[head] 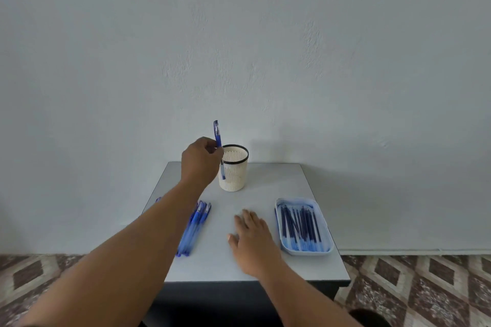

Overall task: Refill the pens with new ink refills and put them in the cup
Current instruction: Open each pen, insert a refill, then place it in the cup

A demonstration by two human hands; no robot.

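My left hand (pixel 200 162) pinches a blue pen (pixel 218 138) upright, just left of the rim of the cream slotted cup (pixel 235 170) at the back of the table. The pen's lower end shows in front of the cup's left side. My right hand (pixel 252 236) rests flat on the table with fingers spread, holding nothing. Several blue pens (pixel 195 228) lie in a bunch left of centre, partly hidden by my left forearm. A light-blue tray (pixel 304 225) at the right holds several dark-blue ink refills.
The small grey table (pixel 231 263) stands against a pale wall. Its front edge drops to a patterned tile floor (pixel 414 289) on both sides. Bare tabletop lies between the pens, the cup and the tray.
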